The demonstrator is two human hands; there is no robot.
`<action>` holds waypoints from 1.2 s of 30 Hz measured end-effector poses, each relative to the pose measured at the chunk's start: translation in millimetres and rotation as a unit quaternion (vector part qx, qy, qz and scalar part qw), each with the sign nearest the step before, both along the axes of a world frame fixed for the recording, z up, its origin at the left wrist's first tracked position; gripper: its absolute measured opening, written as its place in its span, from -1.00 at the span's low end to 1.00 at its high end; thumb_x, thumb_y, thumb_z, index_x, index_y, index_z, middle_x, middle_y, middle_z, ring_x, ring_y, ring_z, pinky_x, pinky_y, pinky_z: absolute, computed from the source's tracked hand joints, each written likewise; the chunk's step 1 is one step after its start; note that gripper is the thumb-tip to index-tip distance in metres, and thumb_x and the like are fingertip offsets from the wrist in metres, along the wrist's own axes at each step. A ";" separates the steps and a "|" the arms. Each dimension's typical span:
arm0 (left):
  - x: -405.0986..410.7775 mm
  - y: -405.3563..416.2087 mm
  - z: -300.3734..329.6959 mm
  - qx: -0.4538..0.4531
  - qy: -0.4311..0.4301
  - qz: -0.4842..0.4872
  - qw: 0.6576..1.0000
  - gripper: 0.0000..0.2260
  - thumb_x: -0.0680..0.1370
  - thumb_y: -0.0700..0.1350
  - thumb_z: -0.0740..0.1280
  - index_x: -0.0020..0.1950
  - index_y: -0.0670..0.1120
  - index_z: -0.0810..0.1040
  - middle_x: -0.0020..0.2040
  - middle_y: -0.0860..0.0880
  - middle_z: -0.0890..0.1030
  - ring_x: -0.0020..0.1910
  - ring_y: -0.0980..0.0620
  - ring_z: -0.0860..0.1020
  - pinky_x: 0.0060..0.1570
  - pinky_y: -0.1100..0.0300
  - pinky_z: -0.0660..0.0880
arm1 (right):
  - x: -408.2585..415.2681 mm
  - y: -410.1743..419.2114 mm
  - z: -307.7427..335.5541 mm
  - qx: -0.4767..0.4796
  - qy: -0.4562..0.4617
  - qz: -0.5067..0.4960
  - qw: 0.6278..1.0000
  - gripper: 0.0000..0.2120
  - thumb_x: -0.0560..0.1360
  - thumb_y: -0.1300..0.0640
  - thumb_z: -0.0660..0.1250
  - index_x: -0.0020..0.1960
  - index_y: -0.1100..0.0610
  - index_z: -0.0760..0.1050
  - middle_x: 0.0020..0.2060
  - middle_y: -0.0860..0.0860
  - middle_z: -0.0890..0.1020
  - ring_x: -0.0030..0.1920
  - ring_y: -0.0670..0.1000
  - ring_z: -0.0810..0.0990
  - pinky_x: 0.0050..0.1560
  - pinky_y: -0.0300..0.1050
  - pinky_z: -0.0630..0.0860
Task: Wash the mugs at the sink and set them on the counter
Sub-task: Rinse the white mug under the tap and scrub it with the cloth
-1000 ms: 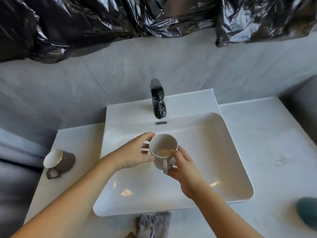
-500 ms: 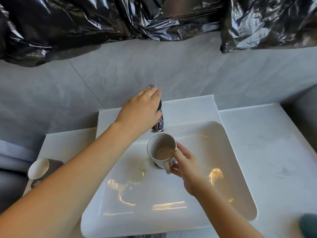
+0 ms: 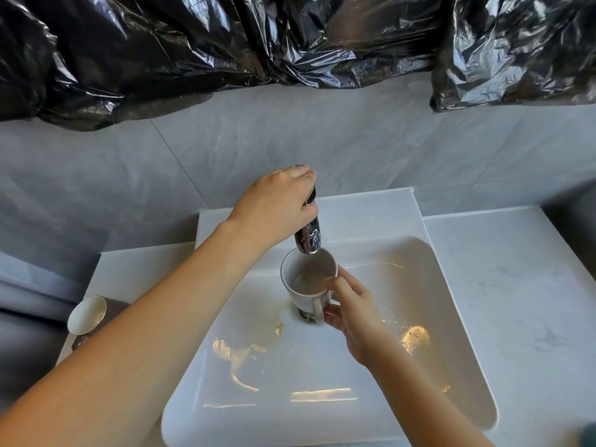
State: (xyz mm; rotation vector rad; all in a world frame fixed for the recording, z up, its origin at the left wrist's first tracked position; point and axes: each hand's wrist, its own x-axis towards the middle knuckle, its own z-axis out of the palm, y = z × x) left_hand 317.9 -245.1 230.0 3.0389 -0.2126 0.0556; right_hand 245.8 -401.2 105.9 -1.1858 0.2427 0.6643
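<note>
Mug (image 3: 308, 280) sits upright under the tap (image 3: 308, 241) spout, over the sink (image 3: 429, 317) at 12 o'clock, brownish liquid inside. Right hand (image 3: 353, 309) grips its handle; left hand (image 3: 277, 204) curls round the tap's top. Second mug (image 3: 86, 315) stands on the counter (image 3: 503, 285) at 9 o'clock.

Wall: grey marbled tiles (image 3: 354, 146), one diagonal joint visible.
Upper wall: crumpled glossy black plastic sheeting (image 3: 193, 43) hung across it.
Light: bright warm glints in patches on wet surfaces.
</note>
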 end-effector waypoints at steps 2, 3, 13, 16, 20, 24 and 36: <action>0.7 0.4 0.3 -0.002 0.003 -0.001 1.000 -0.62 0.53 -0.10 0.28 0.33 -0.17 0.47 0.40 -0.11 0.47 0.33 -0.16 0.45 0.23 -0.04 0.45 | 0.2 -0.8 2.6 -0.005 -0.010 0.013 1.000 -0.71 0.58 0.15 0.23 0.14 -0.08 0.66 -0.09 0.20 0.58 -0.12 0.14 0.60 -0.19 -0.18 0.60; 0.5 0.2 0.6 -0.001 0.004 0.000 1.000 -0.62 0.54 -0.10 0.28 0.34 -0.17 0.47 0.42 -0.11 0.46 0.34 -0.16 0.45 0.23 -0.04 0.45 | 0.2 -1.1 3.7 -0.004 -0.013 0.017 1.000 -0.71 0.58 0.15 0.21 0.13 -0.08 0.66 -0.11 0.20 0.56 -0.11 0.13 0.59 -0.18 -0.18 0.60; 0.0 0.6 0.1 -0.007 -0.001 -0.005 1.000 -0.63 0.53 -0.10 0.28 0.30 -0.20 0.49 0.37 -0.13 0.50 0.30 -0.17 0.48 0.20 -0.07 0.47 | -1.8 -2.6 0.7 -0.029 -0.010 0.012 0.999 -0.70 0.58 0.14 0.22 0.18 -0.08 0.64 -0.05 0.04 0.68 -0.02 0.13 0.66 -0.14 -0.16 0.59; 1.3 2.2 -0.1 -0.010 0.001 -0.008 1.000 -0.64 0.52 -0.11 0.28 0.30 -0.20 0.50 0.37 -0.14 0.50 0.31 -0.18 0.48 0.21 -0.07 0.46 | -0.7 -4.3 -0.1 -0.036 -0.015 0.009 0.999 -0.72 0.58 0.11 0.23 0.17 -0.09 0.65 -0.06 0.03 0.67 -0.03 0.12 0.65 -0.10 -0.14 0.60; 2.9 1.2 1.9 -0.020 0.004 -0.002 1.000 -0.61 0.54 -0.12 0.28 0.35 -0.19 0.47 0.44 -0.11 0.45 0.37 -0.15 0.44 0.28 -0.04 0.42 | -0.1 -7.2 0.0 -0.032 -0.020 0.017 0.999 -0.72 0.59 0.12 0.22 0.15 -0.08 0.65 -0.14 0.09 0.60 -0.12 0.10 0.60 -0.11 -0.12 0.57; -3.2 3.5 -4.5 -0.055 -0.009 -0.020 0.998 -0.49 0.55 -0.10 0.29 0.49 -0.17 0.36 0.53 -0.08 0.33 0.48 -0.07 0.32 0.43 0.07 0.29 | 0.1 -9.2 -1.2 -0.032 -0.030 0.025 0.999 -0.72 0.58 0.12 0.21 0.14 -0.08 0.65 -0.19 0.08 0.58 -0.16 0.09 0.56 -0.16 -0.13 0.55; -98.4 5.1 -100.0 0.116 0.130 -0.182 0.968 -0.57 0.45 -0.01 0.16 0.30 -0.03 0.49 0.21 0.01 0.53 0.28 -0.02 0.45 0.54 -0.19 -0.06 | 9.1 -14.3 -28.4 -0.015 -0.063 0.032 0.997 -0.51 0.39 0.10 0.33 0.30 -0.12 0.56 -0.09 0.33 0.55 -0.14 0.11 0.58 -0.06 0.01 0.54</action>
